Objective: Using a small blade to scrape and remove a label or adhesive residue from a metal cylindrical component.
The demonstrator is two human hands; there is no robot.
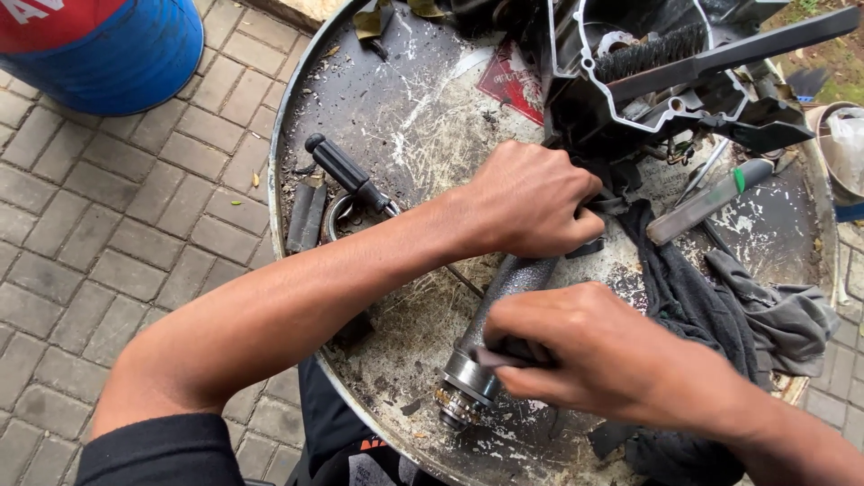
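Note:
A grey metal cylinder [504,301] with a bright ringed end lies across a round, scratched metal drum top [405,108]. My left hand [531,202] grips its far end, fingers curled shut around it beside a dark rag. My right hand [585,346] presses a small dark strip against the cylinder's near part, close to the ringed end [463,387], which points toward me.
A black-handled screwdriver [346,171] and a metal ring [337,216] lie left of my arm. A black engine part [666,81] sits at the back, a green-marked tool [711,198] and dark cloth [720,306] to the right. A blue drum [108,54] stands on the paving.

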